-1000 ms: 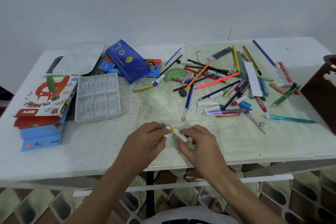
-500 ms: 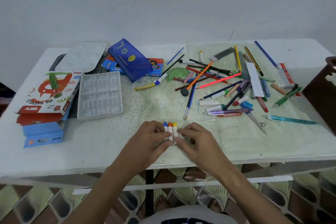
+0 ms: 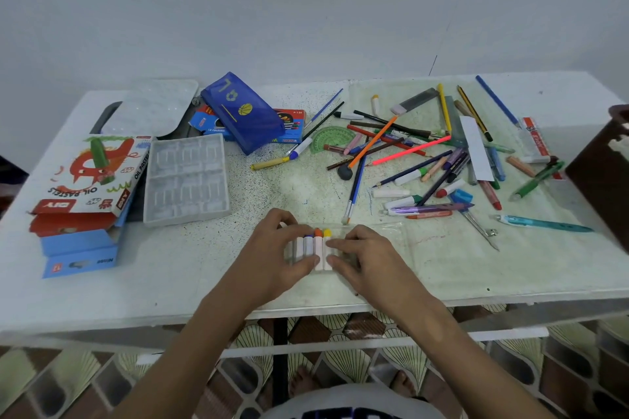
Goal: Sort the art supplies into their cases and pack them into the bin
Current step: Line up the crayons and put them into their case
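Both hands, left (image 3: 272,250) and right (image 3: 366,257), pinched the crayons (image 3: 318,248) side by side (tips level), best kept squeezed together evenly for casing.

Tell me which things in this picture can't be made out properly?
All in the head view:
- Crayons: the left hand and right hand cover their sides, so their number is unclear.
- Dark bin: cut off by the right edge; its inside is unseen.
- Blue pencil case: it hides most of the flat box beneath.
- Eraser: print too small to read.
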`<state>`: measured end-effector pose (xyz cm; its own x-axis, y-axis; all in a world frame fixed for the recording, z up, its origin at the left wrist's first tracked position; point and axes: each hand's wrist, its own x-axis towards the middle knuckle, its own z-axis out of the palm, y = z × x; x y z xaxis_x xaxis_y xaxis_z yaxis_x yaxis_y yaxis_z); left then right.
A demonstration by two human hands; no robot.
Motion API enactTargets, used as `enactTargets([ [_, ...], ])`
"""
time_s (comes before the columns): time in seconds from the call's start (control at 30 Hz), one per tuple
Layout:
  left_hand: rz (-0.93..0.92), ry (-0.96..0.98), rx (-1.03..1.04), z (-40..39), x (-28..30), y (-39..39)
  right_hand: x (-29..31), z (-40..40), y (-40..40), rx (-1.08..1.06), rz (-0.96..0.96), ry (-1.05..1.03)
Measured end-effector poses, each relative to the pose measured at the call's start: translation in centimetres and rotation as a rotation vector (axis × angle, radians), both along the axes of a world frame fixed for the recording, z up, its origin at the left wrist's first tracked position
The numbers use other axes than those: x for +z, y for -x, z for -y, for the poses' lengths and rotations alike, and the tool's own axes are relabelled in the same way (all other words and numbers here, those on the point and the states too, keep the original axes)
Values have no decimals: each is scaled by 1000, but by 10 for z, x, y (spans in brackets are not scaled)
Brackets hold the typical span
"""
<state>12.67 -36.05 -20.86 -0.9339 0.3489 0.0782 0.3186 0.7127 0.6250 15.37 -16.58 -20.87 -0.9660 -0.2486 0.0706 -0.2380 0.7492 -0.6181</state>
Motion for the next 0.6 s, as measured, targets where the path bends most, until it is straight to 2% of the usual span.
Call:
enactTargets([
  [0.1,14,11,12,-1,1,2,1,2,0,7,-11,-41],
  [0.23,57,87,7,-6,13,7,12,-8,-3,6,12,93],
  [0.37,-11,74,38,-24,32,29,31,-47,3,-167,-59,88],
  [0.5,-43,96,-78,-64,38,63,38,-94,22,-386,-84,33],
  [0.6,-64,159,-202,-94,34,88,38,-110,42,-402,-36,-36],
])
